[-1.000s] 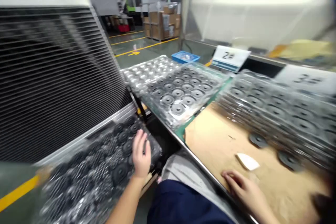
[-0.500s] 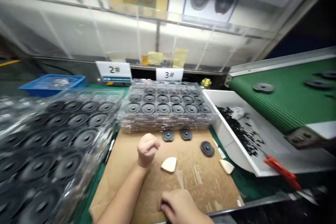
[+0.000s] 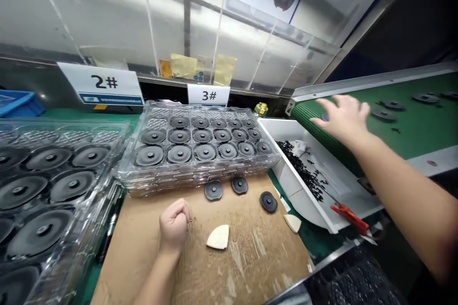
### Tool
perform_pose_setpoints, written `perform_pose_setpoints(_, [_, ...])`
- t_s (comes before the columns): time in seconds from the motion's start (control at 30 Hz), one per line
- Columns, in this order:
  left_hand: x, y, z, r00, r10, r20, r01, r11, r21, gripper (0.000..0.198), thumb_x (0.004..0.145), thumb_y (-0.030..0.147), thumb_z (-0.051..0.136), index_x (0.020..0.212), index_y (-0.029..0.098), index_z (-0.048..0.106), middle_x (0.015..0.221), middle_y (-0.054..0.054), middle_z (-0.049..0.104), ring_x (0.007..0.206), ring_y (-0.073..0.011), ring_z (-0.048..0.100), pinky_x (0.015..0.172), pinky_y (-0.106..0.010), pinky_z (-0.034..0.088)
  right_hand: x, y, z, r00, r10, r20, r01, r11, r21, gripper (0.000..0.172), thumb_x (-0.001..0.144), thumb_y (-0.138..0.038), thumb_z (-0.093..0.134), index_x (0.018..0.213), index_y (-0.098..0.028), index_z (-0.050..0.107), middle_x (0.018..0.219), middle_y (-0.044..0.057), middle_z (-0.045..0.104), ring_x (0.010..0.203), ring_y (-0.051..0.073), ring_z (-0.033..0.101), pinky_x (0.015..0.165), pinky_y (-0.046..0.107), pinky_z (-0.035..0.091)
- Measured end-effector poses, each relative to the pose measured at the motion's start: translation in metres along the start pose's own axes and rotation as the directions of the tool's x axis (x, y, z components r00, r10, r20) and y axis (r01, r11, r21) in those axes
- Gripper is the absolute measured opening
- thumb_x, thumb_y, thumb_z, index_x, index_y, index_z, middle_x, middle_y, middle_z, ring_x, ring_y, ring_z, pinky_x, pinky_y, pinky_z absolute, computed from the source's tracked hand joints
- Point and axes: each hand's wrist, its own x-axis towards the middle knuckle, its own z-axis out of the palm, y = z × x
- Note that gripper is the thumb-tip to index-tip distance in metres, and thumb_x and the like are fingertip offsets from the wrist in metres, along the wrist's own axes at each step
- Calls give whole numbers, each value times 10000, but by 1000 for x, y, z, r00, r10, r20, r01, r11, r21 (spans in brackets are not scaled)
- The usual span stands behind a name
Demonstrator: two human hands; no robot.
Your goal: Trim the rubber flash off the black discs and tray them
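My left hand [image 3: 174, 225] is a closed fist over the cardboard sheet [image 3: 272, 257]; whatever is inside it, if anything, is hidden. My right hand [image 3: 344, 116] reaches over the green conveyor belt [image 3: 422, 128], fingers spread, with nothing in it. A dark disc [image 3: 325, 116] shows partly behind its fingers. Farther along the belt lie more black discs, such as one black disc [image 3: 384, 115]. Three black discs rest on the cardboard: one grey-black disc [image 3: 213, 190], another disc [image 3: 239, 184] and a third disc [image 3: 268, 201]. Beside my fist lies a cream wedge-shaped pad [image 3: 219, 238].
A stacked clear tray [image 3: 161, 178] holds rows of black discs; another clear tray [image 3: 77, 228] stands left. The white bin [image 3: 296, 202] contains small black parts and a red-handled tool [image 3: 350, 217]. Another cream wedge [image 3: 293, 223] lies by the bin. A blue bin [image 3: 21, 105] sits far left.
My right hand has risen from the cardboard's front edge to the conveyor and opened. My left fist stays over the cardboard. The view has turned right.
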Motion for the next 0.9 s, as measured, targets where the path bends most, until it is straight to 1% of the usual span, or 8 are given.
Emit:
perform_pose_setpoints(0.1, [-1,-7,0,997,-70,11,70,997,34,217,849,326,486,793,136,573,679,24,565,530,-70,500,493,-224,441,15,23,25,986,166,10,-166,986,-20,816,782,-535,426,1279,107,358,1218,417,349,1149,434,342,724,573,259])
perform_pose_setpoints(0.23, [-4,-14,1,987,-154,47,149,985,89,217,850,325,484,924,144,577,833,-18,609,645,-100,563,571,-265,491,11,22,35,986,167,-14,-167,986,21,779,784,-521,366,1239,111,410,1200,315,451,1136,363,405,734,447,331])
perform_pose_setpoints(0.37, [-4,-16,4,972,-212,98,198,971,136,230,847,321,490,976,150,570,914,-38,613,720,-122,583,624,-296,507,-17,-8,14,985,-168,50,153,964,216,741,749,-572,332,1148,14,545,1303,171,438,1151,279,422,790,386,345])
perform_pose_setpoints(0.47, [-3,-17,4,964,-236,119,214,962,168,236,846,321,491,991,151,567,937,-43,612,741,-128,586,638,-304,509,-75,-46,7,740,-637,215,419,687,594,592,781,-477,483,1284,-164,449,1289,76,489,1122,207,482,862,358,392])
perform_pose_setpoints(0.53, [-3,-18,4,962,-243,122,218,958,189,238,844,321,495,993,151,567,942,-44,611,744,-129,586,639,-305,509,-128,-75,18,581,-754,306,387,587,711,607,761,-302,623,1322,-280,390,1297,27,486,1146,207,482,941,379,418])
perform_pose_setpoints(0.6, [-4,-18,3,962,-246,116,218,953,209,241,842,320,498,997,149,566,945,-45,611,747,-131,587,639,-306,509,-180,-100,39,500,-798,336,367,546,753,712,709,-175,668,1334,-325,359,1319,14,464,1168,226,465,955,391,438])
perform_pose_setpoints(0.73, [-3,-19,4,965,-239,104,207,945,255,237,842,320,498,988,145,566,925,-40,612,726,-125,585,624,-298,507,-251,-121,83,645,-698,311,293,602,743,782,705,-23,556,1364,-344,284,1417,11,323,1292,266,288,1027,495,328])
perform_pose_setpoints(0.9, [4,1,13,983,-164,78,133,944,303,179,842,278,497,789,140,599,754,-4,605,660,-110,569,606,-282,489,-291,-116,104,887,-370,277,50,672,739,706,778,-279,584,1391,-253,233,1420,99,277,1288,300,274,1002,511,340])
